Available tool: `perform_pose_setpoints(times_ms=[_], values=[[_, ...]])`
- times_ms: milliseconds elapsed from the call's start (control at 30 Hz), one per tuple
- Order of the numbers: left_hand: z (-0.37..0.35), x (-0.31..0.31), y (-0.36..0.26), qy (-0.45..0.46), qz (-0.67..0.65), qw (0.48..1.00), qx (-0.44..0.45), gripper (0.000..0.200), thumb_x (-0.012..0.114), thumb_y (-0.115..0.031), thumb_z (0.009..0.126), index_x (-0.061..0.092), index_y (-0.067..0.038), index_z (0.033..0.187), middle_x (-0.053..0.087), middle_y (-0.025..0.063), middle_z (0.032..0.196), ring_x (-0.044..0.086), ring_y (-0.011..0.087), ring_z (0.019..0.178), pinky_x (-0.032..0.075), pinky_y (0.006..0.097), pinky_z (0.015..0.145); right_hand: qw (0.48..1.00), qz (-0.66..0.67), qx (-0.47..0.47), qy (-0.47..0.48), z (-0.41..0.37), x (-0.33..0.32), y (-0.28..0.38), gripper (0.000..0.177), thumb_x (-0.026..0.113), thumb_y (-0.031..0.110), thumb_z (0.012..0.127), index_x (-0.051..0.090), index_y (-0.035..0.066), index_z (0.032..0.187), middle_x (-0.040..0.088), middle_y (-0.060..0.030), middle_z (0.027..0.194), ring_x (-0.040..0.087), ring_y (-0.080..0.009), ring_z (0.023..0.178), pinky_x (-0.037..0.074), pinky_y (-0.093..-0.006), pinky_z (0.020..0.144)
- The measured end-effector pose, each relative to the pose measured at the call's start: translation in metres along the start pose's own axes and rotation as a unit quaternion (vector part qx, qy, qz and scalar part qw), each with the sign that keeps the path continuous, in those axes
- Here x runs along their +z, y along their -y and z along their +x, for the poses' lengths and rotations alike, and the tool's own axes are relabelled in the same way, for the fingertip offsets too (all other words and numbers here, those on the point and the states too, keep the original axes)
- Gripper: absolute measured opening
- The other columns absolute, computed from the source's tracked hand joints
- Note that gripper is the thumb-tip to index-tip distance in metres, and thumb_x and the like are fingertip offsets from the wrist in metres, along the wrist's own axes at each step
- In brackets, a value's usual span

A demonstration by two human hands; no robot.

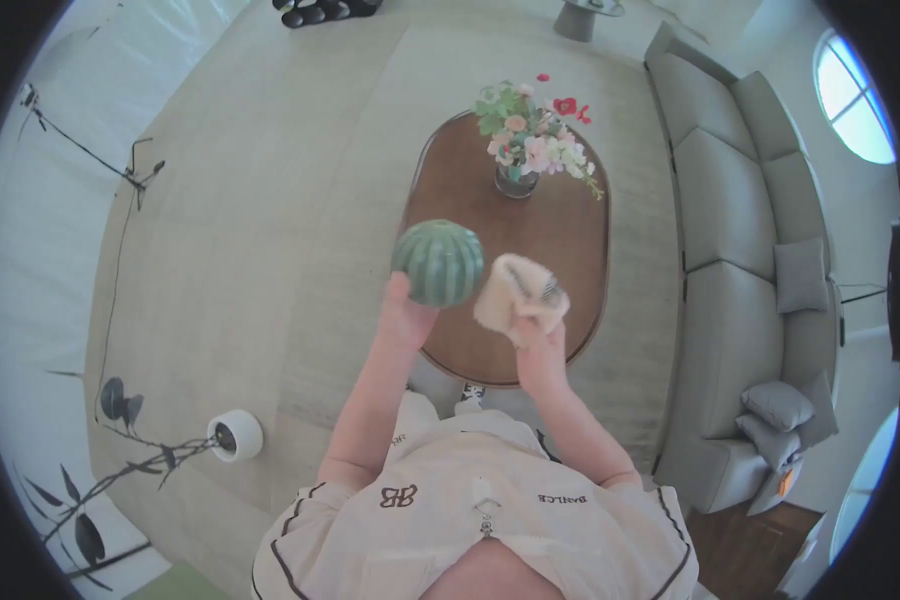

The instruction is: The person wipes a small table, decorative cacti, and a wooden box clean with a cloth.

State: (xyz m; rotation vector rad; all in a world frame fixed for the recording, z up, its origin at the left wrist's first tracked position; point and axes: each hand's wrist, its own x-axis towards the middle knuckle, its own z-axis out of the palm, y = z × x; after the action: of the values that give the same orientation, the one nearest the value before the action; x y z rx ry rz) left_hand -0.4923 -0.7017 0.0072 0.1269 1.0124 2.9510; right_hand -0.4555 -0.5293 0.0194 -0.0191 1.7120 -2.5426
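Note:
A round green striped watermelon [440, 262] is held up over the left side of the brown oval table. My left hand [406, 312] grips it from below and the left, its thumb on the near side and the other fingers hidden behind it. To the right of the melon, my right hand [538, 330] is closed on a cream, fluffy cloth [505, 285] with a dark patch near its top. A narrow gap separates the cloth from the melon. The brown oval table [560, 225] lies beneath both hands.
Pink, red and white flowers [537, 150] stand in a glass vase [516, 182] at the table's far end. A long grey sofa [730, 300] with cushions runs along the right. On the left floor is a white plant pot [236, 436] with a leafy branch.

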Motion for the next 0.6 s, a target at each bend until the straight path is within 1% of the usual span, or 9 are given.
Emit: perform_pose_setpoints(times_ms=[67,100,167,200,300,400,467,500,600], values=[[-0.004,0.012,0.007,-0.013,0.127,0.992,0.020,0.084,0.070,-0.037,0.065,0.037,-0.006,0.136,0.050,0.0140,0.130,0.049,0.0266,0.119,0.041,0.0421,0.098,0.988,0.105,0.112,0.006,0.004,0.001,0.016,0.047,0.059,0.024,0.089,0.044,0.011,0.132,0.055,-0.0057,0.126,0.052,-0.0217,0.115,0.047,-0.0448,0.093],[-0.001,0.018,0.011,-0.016,0.158,0.987,0.021,0.085,0.071,-0.031,0.064,0.036,-0.006,0.137,0.049,0.0150,0.130,0.050,0.0271,0.119,0.042,0.0422,0.098,0.981,0.131,0.141,0.004,0.010,-0.004,0.020,0.048,0.058,0.025,0.089,0.043,0.012,0.132,0.055,-0.0055,0.126,0.053,-0.0224,0.115,0.048,-0.0463,0.093],[-0.001,0.025,0.007,0.032,0.276,0.961,0.005,0.089,0.079,-0.025,0.064,0.031,-0.009,0.137,0.041,0.0123,0.135,0.044,0.0239,0.123,0.037,0.0386,0.102,0.974,0.161,0.162,0.008,0.017,-0.015,0.018,0.047,0.060,0.026,0.088,0.044,0.016,0.131,0.056,-0.0011,0.122,0.054,-0.0180,0.110,0.050,-0.0384,0.085],[0.004,0.026,0.007,0.044,0.304,0.952,-0.005,0.090,0.081,-0.023,0.064,0.030,-0.010,0.138,0.039,0.0116,0.137,0.042,0.0231,0.124,0.036,0.0377,0.102,0.971,0.170,0.169,0.004,0.023,-0.023,0.015,0.047,0.061,0.026,0.088,0.044,0.018,0.131,0.056,0.0000,0.121,0.054,-0.0169,0.109,0.050,-0.0364,0.083],[0.014,0.022,0.006,0.087,0.435,0.892,-0.082,0.092,0.083,-0.024,0.065,0.027,-0.013,0.138,0.032,0.0076,0.139,0.037,0.0221,0.127,0.032,0.0374,0.106,0.974,0.149,0.168,-0.032,0.035,-0.042,-0.001,0.042,0.061,0.024,0.088,0.048,0.018,0.127,0.057,0.0008,0.117,0.055,-0.0153,0.104,0.048,-0.0292,0.077],[0.031,0.011,0.020,0.116,0.510,0.834,-0.176,0.095,0.082,-0.023,0.066,0.023,-0.010,0.140,0.030,0.0104,0.140,0.037,0.0230,0.125,0.030,0.0367,0.107,0.975,0.107,0.174,-0.090,0.040,-0.067,-0.031,0.045,0.057,0.020,0.088,0.046,0.015,0.131,0.054,-0.0027,0.123,0.052,-0.0186,0.110,0.047,-0.0328,0.083],[0.038,0.006,0.032,0.135,0.549,0.791,-0.234,0.100,0.081,-0.022,0.068,0.016,-0.011,0.144,0.026,0.0122,0.145,0.033,0.0269,0.131,0.029,0.0393,0.108,0.979,0.075,0.163,-0.100,0.042,-0.083,-0.052,0.041,0.053,0.015,0.089,0.047,0.012,0.130,0.056,-0.0042,0.121,0.054,-0.0194,0.108,0.048,-0.0332,0.085],[0.046,-0.004,0.044,0.147,0.558,0.777,-0.253,0.102,0.081,-0.022,0.069,0.015,-0.011,0.145,0.024,0.0127,0.147,0.032,0.0279,0.133,0.029,0.0400,0.108,0.978,0.069,0.160,-0.112,0.047,-0.091,-0.064,0.040,0.052,0.013,0.090,0.048,0.011,0.129,0.057,-0.0045,0.120,0.055,-0.0196,0.107,0.048,-0.0333,0.085],[0.057,-0.039,0.078,0.163,0.550,0.775,-0.263,0.099,0.082,-0.021,0.067,0.021,-0.008,0.143,0.030,0.0144,0.144,0.033,0.0285,0.132,0.028,0.0404,0.109,0.974,0.051,0.177,-0.132,0.055,-0.105,-0.096,0.041,0.048,0.013,0.092,0.045,0.008,0.132,0.057,-0.0060,0.121,0.055,-0.0189,0.107,0.049,-0.0314,0.084]])
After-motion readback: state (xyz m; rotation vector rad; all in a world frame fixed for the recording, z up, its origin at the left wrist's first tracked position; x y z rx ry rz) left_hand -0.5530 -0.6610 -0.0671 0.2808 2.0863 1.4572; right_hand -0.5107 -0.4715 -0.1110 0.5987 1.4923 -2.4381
